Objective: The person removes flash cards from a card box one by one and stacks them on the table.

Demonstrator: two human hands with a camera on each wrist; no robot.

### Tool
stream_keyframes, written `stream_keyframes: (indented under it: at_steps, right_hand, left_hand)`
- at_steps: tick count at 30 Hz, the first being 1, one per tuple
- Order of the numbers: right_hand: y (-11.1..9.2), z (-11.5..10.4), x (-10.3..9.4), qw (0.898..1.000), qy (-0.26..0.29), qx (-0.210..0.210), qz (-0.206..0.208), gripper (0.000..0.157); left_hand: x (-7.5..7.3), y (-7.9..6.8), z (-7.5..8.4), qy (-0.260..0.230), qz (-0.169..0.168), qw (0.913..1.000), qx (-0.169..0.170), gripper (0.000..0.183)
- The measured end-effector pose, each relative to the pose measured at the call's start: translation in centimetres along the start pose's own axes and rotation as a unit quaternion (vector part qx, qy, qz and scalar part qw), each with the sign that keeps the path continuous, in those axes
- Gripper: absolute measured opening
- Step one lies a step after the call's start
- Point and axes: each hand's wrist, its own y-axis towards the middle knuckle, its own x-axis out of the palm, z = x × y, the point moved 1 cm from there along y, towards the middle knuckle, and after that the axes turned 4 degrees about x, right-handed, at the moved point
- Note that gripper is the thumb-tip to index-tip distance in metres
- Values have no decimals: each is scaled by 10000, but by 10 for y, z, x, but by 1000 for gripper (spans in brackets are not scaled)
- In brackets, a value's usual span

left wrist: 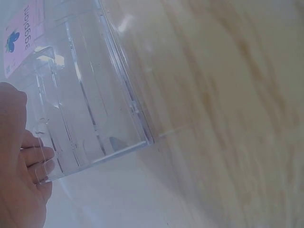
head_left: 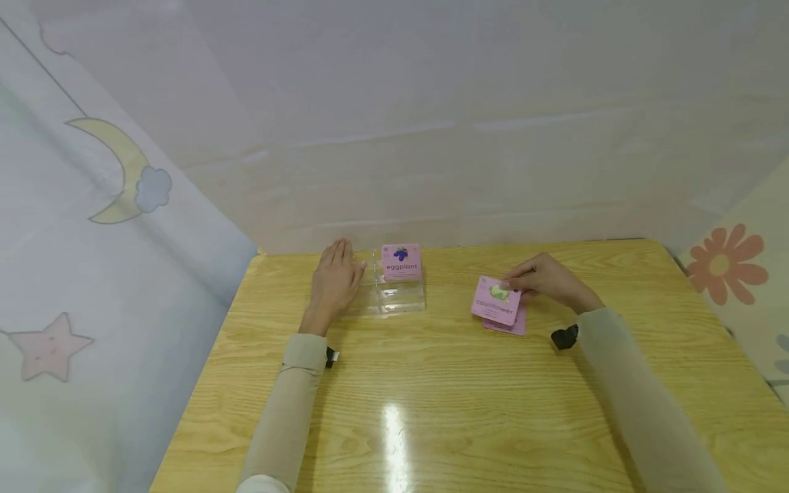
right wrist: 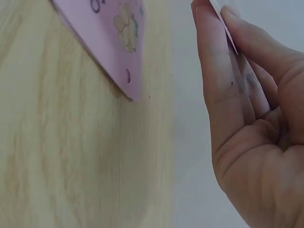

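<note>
A clear plastic tiered rack (head_left: 401,299) stands near the back edge of the table. In its upper right part sits a pink eggplant card (head_left: 401,262). The left hand (head_left: 335,277) lies along the rack's left end with fingers extended; in the left wrist view its fingers (left wrist: 40,159) show through the clear plastic (left wrist: 90,95). To the right, the right hand (head_left: 551,282) pinches a pink cauliflower card (head_left: 495,301) by its upper right corner, between thumb and fingers. That card overlaps other pink card (head_left: 516,327), mostly hidden below it. The right wrist view shows the pinched card (right wrist: 230,32) edge-on.
Both things are on a glossy wood-grain table (head_left: 444,411). A pale sheet (head_left: 431,171) hangs right behind the table's back edge. Printed curtains with a moon (head_left: 123,171) and a flower (head_left: 727,263) flank it on the left and right.
</note>
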Motion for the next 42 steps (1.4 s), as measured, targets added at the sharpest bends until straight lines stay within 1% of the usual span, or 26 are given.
stream_keyframes:
  at_steps: [6,12,16,25,29,42]
  right_hand:
    - [-2,6,-1,9995,278,107,-141,43]
    - [-3,13,1,9992,262,255,-184,44]
    - [-4,18,1,9988,357,247,-233,46]
    - [-5,19,-1,9991,266,233,-219,44]
    - [-5,21,-3,9992,234,217,-225,43]
    - [-6,20,-3,9990,311,240,-231,43]
  left_hand:
    - [0,1,0,3,72,10000,34,71]
    - [1,1,0,-22,104,9999,45,71]
    - [0,1,1,-12,121,9999,91,71]
    - [0,4,4,-50,170,9998,120,70]
    - [-1,4,5,-19,140,9998,113,71]
    - [-2,4,6,86,112,9998,130,72]
